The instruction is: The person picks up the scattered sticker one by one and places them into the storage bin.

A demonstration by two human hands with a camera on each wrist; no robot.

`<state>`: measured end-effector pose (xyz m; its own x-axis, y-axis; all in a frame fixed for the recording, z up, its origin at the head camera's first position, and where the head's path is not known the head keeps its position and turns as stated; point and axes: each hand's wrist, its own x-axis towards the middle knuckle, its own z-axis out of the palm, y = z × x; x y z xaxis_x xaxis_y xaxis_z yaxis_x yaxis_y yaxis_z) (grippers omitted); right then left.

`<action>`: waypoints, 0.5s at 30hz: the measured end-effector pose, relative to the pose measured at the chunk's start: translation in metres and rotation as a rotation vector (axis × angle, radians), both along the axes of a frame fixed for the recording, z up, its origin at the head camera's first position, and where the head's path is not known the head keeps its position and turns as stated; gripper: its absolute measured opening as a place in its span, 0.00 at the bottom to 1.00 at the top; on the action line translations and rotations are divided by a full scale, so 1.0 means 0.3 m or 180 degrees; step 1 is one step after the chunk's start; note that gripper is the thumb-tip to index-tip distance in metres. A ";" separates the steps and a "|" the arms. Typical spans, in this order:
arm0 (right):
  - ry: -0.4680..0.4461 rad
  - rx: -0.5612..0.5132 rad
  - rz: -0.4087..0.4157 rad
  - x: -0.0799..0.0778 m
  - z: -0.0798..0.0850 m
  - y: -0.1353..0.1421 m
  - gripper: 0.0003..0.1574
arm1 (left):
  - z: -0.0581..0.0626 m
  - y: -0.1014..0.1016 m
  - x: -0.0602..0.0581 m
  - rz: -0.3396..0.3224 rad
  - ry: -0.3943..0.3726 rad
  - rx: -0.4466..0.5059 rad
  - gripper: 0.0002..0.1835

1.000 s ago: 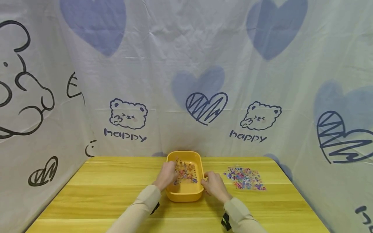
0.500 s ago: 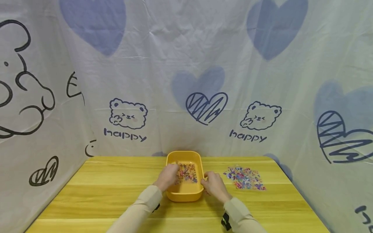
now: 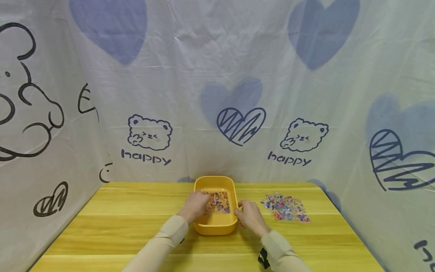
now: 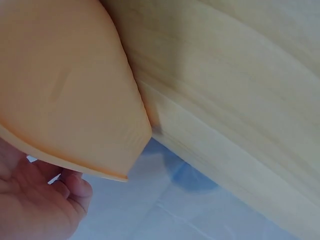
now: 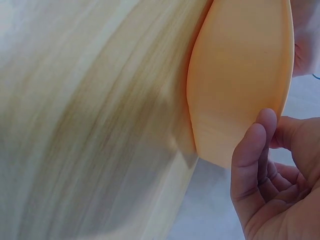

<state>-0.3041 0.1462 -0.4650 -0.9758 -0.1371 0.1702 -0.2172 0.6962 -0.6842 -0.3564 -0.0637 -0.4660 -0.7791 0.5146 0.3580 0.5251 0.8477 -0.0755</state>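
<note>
A yellow plastic bin (image 3: 215,229) stands on the table with a layer of small multicoloured pieces (image 3: 221,202) on its floor. My left hand (image 3: 195,206) reaches over the bin's left rim, its fingertips down at the left edge of the pieces. In the left wrist view that hand (image 4: 45,200) has bent fingers behind the bin's rim; I cannot tell whether they pinch anything. My right hand (image 3: 250,217) grips the right wall of the bin. The right wrist view shows its fingers (image 5: 250,145) on the wall's outer face, the thumb at the rim.
A second flat patch of multicoloured pieces (image 3: 287,207) lies on the wooden table (image 3: 136,223), right of the right hand. Behind the table hangs a pale cloth (image 3: 204,158) printed with hearts and bears, close to the bin's far end.
My left hand shifts slightly within the bin. The pieces, raised along their left edge beside its fingers earlier, now lie flatter. The right hand and bin stay in place.
</note>
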 end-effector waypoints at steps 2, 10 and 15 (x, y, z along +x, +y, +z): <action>0.0006 0.0007 0.0017 0.000 0.000 -0.002 0.17 | 0.000 -0.003 0.003 0.0062 -0.0010 -0.0053 0.07; 0.0054 0.0023 0.0086 0.002 0.000 0.001 0.16 | 0.001 -0.024 0.008 0.0110 -0.0019 -0.0102 0.05; 0.0024 0.0045 0.0087 0.003 0.001 0.005 0.16 | 0.009 -0.040 0.007 0.0011 -0.0029 0.0055 0.07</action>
